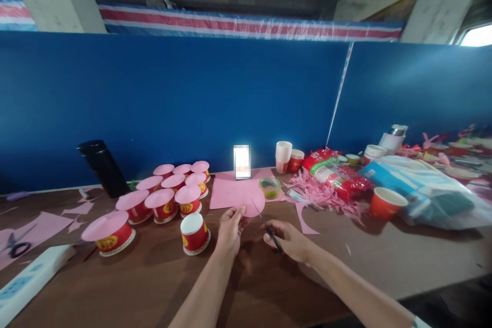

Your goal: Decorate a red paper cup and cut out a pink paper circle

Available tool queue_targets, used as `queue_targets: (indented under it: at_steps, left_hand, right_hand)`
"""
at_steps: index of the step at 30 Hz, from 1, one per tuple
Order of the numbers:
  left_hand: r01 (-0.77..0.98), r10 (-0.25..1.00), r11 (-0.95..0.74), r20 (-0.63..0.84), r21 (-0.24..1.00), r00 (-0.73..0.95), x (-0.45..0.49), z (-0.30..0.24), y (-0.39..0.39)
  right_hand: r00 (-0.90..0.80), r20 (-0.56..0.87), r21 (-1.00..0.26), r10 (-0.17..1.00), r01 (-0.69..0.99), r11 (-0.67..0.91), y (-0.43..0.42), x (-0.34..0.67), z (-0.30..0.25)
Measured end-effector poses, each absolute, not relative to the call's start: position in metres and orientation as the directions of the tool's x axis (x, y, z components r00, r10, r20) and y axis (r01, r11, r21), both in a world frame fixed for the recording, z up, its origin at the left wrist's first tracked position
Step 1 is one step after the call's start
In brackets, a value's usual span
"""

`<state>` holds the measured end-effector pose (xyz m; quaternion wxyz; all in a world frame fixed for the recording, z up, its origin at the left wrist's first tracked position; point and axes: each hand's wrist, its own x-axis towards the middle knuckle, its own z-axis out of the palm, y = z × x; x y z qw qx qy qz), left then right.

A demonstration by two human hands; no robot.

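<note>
My left hand (231, 225) pinches the near-left edge of a round piece of pink paper (254, 203). Scissors (273, 237) with black handles are held in my right hand (288, 240), their thin blades pointing up and left over the paper circle. Behind it lies a pink paper sheet (225, 192), with a roll of tape (269, 188) at its right. To the left of my hands, an upturned red and gold paper cup (194, 234) stands bare-topped. Several similar cups beyond it carry pink paper discs (159, 198) on top.
A black bottle (103, 166) leans at the back left. Another pair of scissors (17, 248) and a power strip (33, 282) are far left. Rightward lie pink shreds (307, 192), a red bag (330, 174), an orange cup (387, 202) and a plastic bag (430, 189). A blue panel (192, 92) stands behind.
</note>
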<state>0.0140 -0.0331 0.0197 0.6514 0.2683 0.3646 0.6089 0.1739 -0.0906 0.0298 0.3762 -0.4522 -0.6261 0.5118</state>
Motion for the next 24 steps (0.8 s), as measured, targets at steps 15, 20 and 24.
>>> queue_targets:
  at_steps: [15, 20, 24]
  left_hand:
    - [-0.547, 0.987, 0.140, -0.160, 0.825, 0.012, 0.0151, 0.0169, -0.0334]
    - [-0.554, 0.985, 0.148, -0.173, 0.819, 0.007, 0.0153, 0.0182, -0.0335]
    - [-0.551, 0.984, 0.148, -0.177, 0.821, 0.001, 0.0156, 0.0194, -0.0346]
  right_hand:
    - [-0.303, 0.064, -0.978, 0.951, 0.170, 0.120, -0.0875, 0.1712, 0.0261]
    - [-0.275, 0.072, -0.974, 0.959, 0.189, 0.128, -0.0881, 0.1706, 0.0269]
    - [-0.252, 0.075, -0.966, 0.965, 0.220, 0.133, -0.0893, 0.1702, 0.0297]
